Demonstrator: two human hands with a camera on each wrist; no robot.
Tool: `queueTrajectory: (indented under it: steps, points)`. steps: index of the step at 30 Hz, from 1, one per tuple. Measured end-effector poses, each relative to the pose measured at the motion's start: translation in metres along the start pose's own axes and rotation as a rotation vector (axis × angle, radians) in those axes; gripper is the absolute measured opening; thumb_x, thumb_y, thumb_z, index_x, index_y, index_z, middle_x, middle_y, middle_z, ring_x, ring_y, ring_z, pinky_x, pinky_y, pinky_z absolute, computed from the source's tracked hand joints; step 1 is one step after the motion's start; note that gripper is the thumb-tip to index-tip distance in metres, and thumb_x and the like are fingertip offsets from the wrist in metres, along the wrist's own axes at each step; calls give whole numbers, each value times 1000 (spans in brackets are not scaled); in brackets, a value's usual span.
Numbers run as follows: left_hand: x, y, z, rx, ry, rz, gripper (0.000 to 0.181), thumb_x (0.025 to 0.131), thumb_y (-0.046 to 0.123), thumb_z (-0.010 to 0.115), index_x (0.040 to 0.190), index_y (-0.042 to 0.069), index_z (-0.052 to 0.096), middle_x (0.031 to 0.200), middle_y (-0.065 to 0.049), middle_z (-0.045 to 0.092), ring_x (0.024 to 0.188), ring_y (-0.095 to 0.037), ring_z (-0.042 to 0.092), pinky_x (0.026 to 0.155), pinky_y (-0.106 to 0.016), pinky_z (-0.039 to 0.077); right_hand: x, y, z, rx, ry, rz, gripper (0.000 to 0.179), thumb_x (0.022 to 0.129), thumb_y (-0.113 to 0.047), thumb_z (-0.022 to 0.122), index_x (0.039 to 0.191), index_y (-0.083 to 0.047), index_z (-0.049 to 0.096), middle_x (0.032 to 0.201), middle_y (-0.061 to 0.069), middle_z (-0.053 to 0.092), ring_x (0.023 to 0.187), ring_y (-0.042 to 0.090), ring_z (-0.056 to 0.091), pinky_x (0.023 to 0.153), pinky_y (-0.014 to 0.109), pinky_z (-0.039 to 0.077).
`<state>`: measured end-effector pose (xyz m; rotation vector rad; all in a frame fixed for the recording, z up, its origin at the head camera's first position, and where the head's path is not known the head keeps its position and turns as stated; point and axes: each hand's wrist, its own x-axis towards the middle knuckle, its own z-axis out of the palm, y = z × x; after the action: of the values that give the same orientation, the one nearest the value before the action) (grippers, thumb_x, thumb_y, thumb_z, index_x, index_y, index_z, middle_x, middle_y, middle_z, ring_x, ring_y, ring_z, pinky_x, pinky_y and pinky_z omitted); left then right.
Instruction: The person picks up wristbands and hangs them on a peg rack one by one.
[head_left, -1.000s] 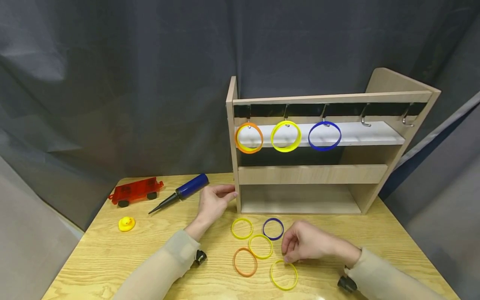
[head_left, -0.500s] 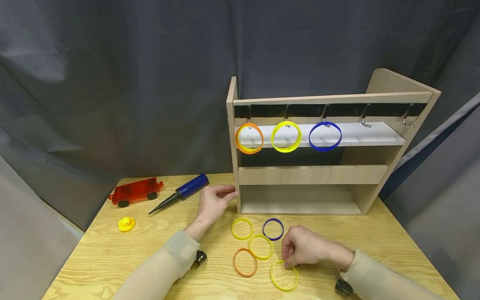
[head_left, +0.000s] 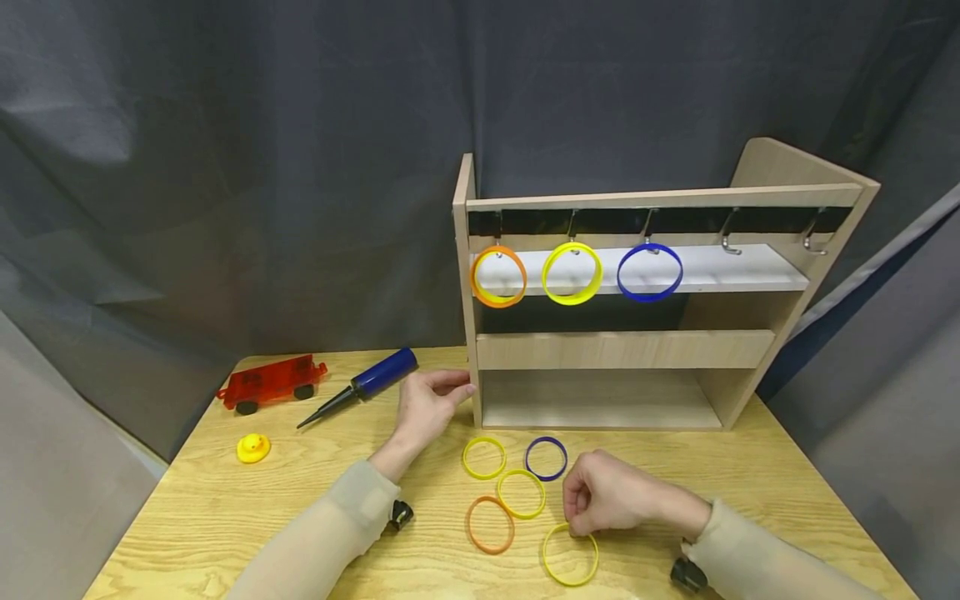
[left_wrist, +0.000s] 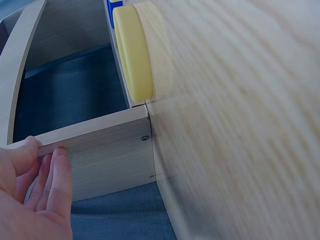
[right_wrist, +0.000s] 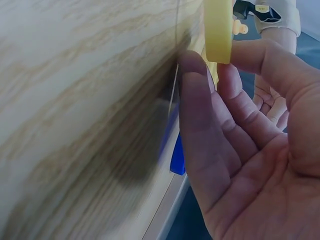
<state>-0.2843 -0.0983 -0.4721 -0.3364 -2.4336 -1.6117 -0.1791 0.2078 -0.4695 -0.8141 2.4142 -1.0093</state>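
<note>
My right hand (head_left: 611,493) pinches the far edge of a thin yellow ring (head_left: 572,584) lying near the table's front. In the right wrist view the ring's band (right_wrist: 218,32) shows at the thumb and fingertips. With thumb and fingers, my left hand (head_left: 427,408) grips the front edge of the wooden shelf's left side panel (left_wrist: 110,150). Between the hands lie two more yellow rings (head_left: 484,476) (head_left: 522,516), a dark blue ring (head_left: 547,478) and an orange ring (head_left: 491,551).
On the shelf unit (head_left: 627,351), orange and yellow rings (head_left: 498,303), a yellow ring (head_left: 572,300) and a blue ring (head_left: 649,297) hang from hooks. Two bare hooks (head_left: 731,247) are at right. A red toy wagon (head_left: 270,382), blue hand pump (head_left: 384,372) and yellow duck (head_left: 253,447) sit left.
My right hand has lowered to the near yellow ring, its fingertips closing at the ring's far edge. That ring has shifted slightly toward me. My left hand has stayed put.
</note>
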Motion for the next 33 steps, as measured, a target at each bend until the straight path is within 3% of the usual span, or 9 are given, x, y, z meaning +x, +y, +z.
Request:
queueTrajectory:
  steps: [18,33]
  points:
    - [0,1,0,6,4,8,21,95,16,91,115,11,90,109,-9,89,99,-25,87,86,-31,70,-7,-4,-12,150,-26,-41,11,85,0,91,84,-6,82,73,-1,80,63,-3,66,57,15,54]
    - [0,0,1,8,8,6,20,95,17,91,114,12,90,109,-8,89,100,-25,87,88,-37,70,-20,-16,-29,166,59,-89,10,84,0,91,88,-4,83,80,1,83,69,-3,70,65,21,62]
